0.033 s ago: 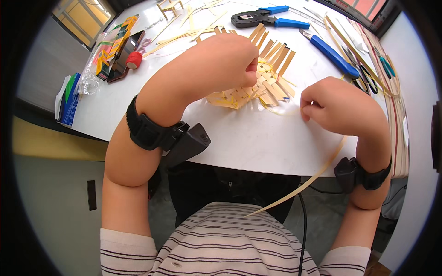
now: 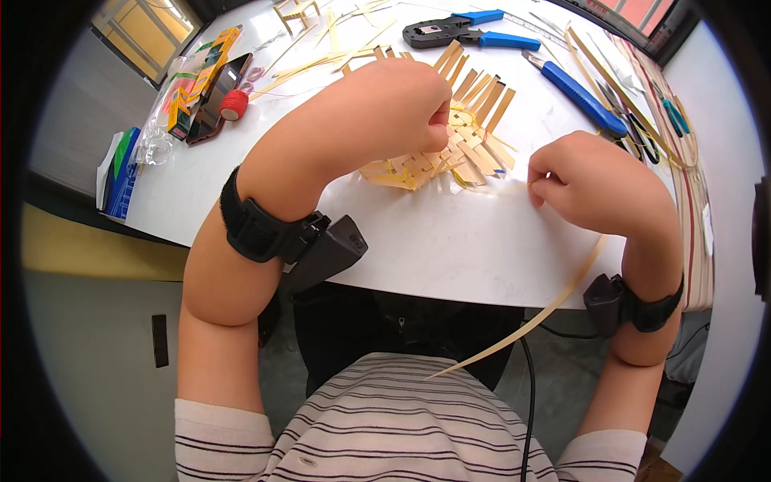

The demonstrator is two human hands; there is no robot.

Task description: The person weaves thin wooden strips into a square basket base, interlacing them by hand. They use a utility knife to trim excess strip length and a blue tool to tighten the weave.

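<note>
A woven piece of flat bamboo strips (image 2: 474, 145) lies on the table before me, its loose strip ends fanned out at the far side. My left hand (image 2: 405, 100) is closed on its left part, and the fingertips are mostly hidden behind the hand. Thin yellow ties run through the weave. From its near right edge a thin pale strip (image 2: 490, 190) reaches to my right hand (image 2: 574, 181), whose thumb and fingers pinch it. A longer bamboo strip (image 2: 554, 301) emerges below the right hand and hangs over the table edge toward my lap; whether it is the same strip I cannot tell.
Beyond the weave lie a blue-handled crimping tool (image 2: 474, 34) and a blue utility knife (image 2: 582, 98). Scissors (image 2: 638, 132) are at the right. Leftward are a red thread spool (image 2: 234, 104), a phone (image 2: 218, 100) and loose strips (image 2: 321, 60). A black cable (image 2: 530, 402) hangs in front.
My right hand has shifted slightly away and to the right. The thin strip between it and the weave looks a little straighter. My left hand stays in place.
</note>
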